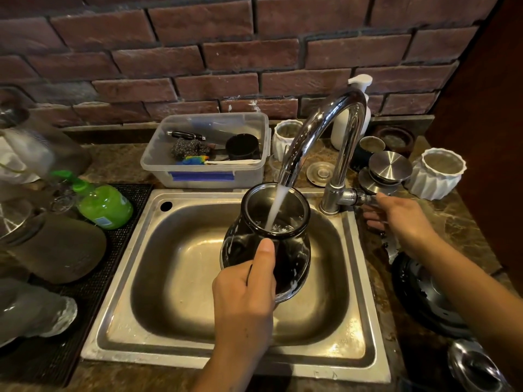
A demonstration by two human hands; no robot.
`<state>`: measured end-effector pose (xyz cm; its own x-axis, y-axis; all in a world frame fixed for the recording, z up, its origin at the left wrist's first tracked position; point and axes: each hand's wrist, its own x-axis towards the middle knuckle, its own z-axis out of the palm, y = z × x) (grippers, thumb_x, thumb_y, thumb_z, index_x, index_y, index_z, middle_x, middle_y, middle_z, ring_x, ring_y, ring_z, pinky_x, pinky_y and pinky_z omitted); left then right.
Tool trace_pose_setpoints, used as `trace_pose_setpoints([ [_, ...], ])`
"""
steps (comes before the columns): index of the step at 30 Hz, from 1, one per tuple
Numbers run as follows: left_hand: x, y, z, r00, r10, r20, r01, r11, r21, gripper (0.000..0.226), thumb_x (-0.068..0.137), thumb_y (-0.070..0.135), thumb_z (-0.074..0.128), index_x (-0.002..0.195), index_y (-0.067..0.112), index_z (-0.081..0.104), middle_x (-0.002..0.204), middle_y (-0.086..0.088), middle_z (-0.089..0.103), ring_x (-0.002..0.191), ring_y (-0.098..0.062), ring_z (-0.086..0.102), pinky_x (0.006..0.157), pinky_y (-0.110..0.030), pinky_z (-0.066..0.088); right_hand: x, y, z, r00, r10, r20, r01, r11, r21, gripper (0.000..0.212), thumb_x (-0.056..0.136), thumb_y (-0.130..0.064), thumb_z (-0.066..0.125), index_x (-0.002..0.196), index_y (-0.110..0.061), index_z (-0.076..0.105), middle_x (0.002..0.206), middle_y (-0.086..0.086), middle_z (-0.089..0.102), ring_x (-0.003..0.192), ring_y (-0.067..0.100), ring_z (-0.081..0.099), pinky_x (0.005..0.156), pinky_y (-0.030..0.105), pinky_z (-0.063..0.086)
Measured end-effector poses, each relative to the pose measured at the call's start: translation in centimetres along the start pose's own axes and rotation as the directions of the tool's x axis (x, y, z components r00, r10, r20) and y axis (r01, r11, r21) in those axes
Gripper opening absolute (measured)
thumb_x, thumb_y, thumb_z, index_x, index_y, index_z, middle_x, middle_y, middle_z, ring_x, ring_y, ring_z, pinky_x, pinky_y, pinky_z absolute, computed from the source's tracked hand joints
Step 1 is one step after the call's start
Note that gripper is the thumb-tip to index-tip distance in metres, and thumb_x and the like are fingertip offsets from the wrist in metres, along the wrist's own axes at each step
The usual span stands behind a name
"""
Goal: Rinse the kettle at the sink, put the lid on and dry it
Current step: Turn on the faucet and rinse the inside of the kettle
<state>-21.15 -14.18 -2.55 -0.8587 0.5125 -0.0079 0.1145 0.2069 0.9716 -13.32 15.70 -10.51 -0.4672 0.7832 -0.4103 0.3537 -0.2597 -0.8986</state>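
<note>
A dark glass kettle without its lid hangs tilted over the steel sink. My left hand grips its handle, thumb up along it. Water streams from the chrome tap straight into the kettle's open mouth. My right hand rests on the tap's lever at the right of the tap base, fingers curled around it. A steel lid with a knob lies on the counter behind the tap; whether it is the kettle's lid I cannot tell.
A clear plastic tub with scrubbers stands behind the sink. A green soap bottle and upturned glassware sit on a black mat at left. White ribbed cups, a pump bottle and a black base crowd the right counter.
</note>
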Motion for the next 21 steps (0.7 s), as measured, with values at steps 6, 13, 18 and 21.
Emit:
trace_pose_setpoints([
  [6,-0.4,0.6,-0.1,0.999,-0.029,0.036,0.03,0.999,-0.04,0.066,0.087,0.061,0.043,0.042,0.014,0.036,0.038,-0.002,0.034,0.043,-0.038,0.038,0.049,-0.045,0.034,-0.2,-0.8,-0.1,0.999,0.039,0.017,-0.04,0.998,0.057,0.019,0.105,-0.018,0.05,0.094,-0.017,0.065,0.112,0.016,0.071,0.104,0.027,0.069,0.091,0.04,0.056],
  [13,-0.5,0.5,-0.1,0.997,-0.047,0.055,0.051,0.996,-0.071,0.063,0.085,0.063,0.046,0.041,0.018,0.038,0.038,0.0,0.034,0.043,-0.037,0.036,0.046,-0.044,0.031,-0.7,-0.9,-0.3,1.0,0.019,0.019,-0.02,0.999,0.034,0.019,0.105,-0.023,0.051,0.097,-0.018,0.067,0.11,0.013,0.073,0.104,0.027,0.07,0.083,0.036,0.058],
  [18,-0.3,0.0,-0.1,0.999,0.029,0.031,-0.029,1.0,0.0,0.06,0.092,0.057,0.045,0.044,0.021,0.038,0.04,0.0,0.033,0.04,-0.024,0.036,0.047,-0.042,0.035,-0.9,-0.7,-0.3,0.999,0.008,0.033,-0.01,0.999,0.045,0.02,0.106,-0.025,0.05,0.097,-0.018,0.066,0.111,0.011,0.073,0.108,0.027,0.069,0.084,0.036,0.057],
  [21,-0.2,-0.8,-0.2,1.0,0.028,0.005,-0.028,0.999,-0.031,0.061,0.097,0.056,0.05,0.046,0.026,0.038,0.043,0.008,0.032,0.044,-0.011,0.032,0.05,-0.04,0.034,-1.1,-0.7,-0.3,0.999,0.003,0.036,-0.005,0.998,0.055,0.021,0.106,-0.024,0.05,0.095,-0.018,0.067,0.11,0.012,0.073,0.111,0.028,0.068,0.091,0.041,0.055],
])
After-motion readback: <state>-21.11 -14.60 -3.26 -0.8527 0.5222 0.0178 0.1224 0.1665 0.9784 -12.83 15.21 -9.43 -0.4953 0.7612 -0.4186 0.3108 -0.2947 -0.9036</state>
